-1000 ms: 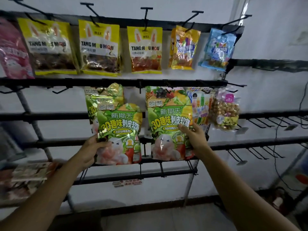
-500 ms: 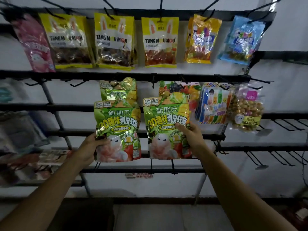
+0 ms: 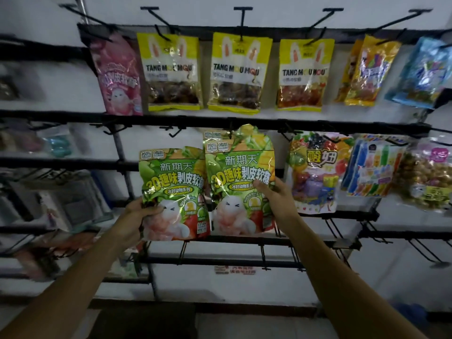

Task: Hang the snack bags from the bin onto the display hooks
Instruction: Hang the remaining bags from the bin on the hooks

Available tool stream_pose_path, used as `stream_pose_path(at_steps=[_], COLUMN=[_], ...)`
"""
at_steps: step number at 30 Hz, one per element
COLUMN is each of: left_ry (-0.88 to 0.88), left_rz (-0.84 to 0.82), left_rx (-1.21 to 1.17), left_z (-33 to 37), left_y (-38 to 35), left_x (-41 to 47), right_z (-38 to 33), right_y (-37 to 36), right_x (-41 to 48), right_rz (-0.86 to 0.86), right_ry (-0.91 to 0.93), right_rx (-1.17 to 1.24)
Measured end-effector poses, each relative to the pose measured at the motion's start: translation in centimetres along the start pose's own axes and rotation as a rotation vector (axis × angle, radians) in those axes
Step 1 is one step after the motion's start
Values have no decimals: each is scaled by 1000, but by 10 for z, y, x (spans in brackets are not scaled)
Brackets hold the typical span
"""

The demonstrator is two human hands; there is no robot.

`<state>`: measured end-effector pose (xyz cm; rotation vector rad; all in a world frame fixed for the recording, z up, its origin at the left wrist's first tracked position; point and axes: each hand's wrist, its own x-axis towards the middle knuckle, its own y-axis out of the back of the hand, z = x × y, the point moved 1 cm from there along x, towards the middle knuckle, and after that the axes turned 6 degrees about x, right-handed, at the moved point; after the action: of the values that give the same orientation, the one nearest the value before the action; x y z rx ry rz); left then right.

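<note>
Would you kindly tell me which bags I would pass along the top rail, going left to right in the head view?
pink bag → first yellow Tang Mou Mou bag → second yellow Tang Mou Mou bag → third yellow Tang Mou Mou bag → orange-yellow bag → blue bag

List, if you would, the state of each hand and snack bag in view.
left hand, grips the left green bag's lower left corner.
left green bag, held upright below the rail, not hung.
right hand, grips the right green bag's right edge.
right green bag, top up at the rail; hooked or not, cannot tell.
yellow bags, three hanging in the top row.
pink bag, hanging tilted.
</note>
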<state>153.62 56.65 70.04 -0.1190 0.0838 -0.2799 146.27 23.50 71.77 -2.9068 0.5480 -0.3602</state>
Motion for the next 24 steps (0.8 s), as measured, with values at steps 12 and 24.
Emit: stream_pose_path(at_steps=[12, 24], left_ry=[-12, -13], left_rz=[-113, -59], left_rx=[2, 96], left_z=[8, -1], left_y=[27, 34], left_x=[27, 34], right_z=[-4, 6], right_y=[-52, -42], right_x=[4, 12], right_rz=[102, 112], right_ry=[80, 41], right_rx=[61, -4])
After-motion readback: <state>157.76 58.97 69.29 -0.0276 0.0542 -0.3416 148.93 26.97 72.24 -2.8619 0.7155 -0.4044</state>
